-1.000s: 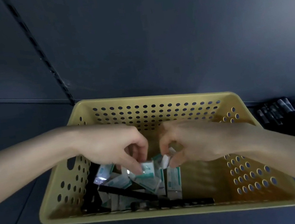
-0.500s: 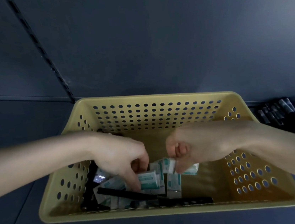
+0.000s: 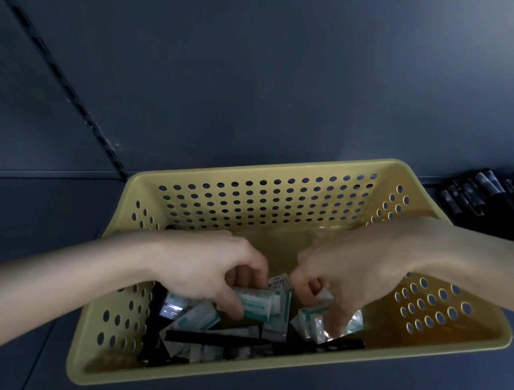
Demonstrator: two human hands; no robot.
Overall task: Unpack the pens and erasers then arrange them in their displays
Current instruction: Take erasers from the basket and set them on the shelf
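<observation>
A yellow perforated basket (image 3: pixel 269 199) sits on a dark shelf and holds several wrapped white-and-teal erasers (image 3: pixel 196 319) and black pens (image 3: pixel 214 334). Both my hands are inside it. My left hand (image 3: pixel 206 269) grips a wrapped eraser (image 3: pixel 258 305) with thumb and fingers curled round it. My right hand (image 3: pixel 355 270) reaches down with curled fingers into a small heap of erasers (image 3: pixel 310 321) at the basket's middle right and pinches one; the fingertips blur there.
A row of black pens (image 3: pixel 495 198) lies on the shelf to the right of the basket. A slotted upright rail (image 3: pixel 67 88) runs up the dark back panel at the left.
Both hands have dropped lower into the basket. The right hand moved right and down onto the heap of erasers; the left keeps hold of its eraser.
</observation>
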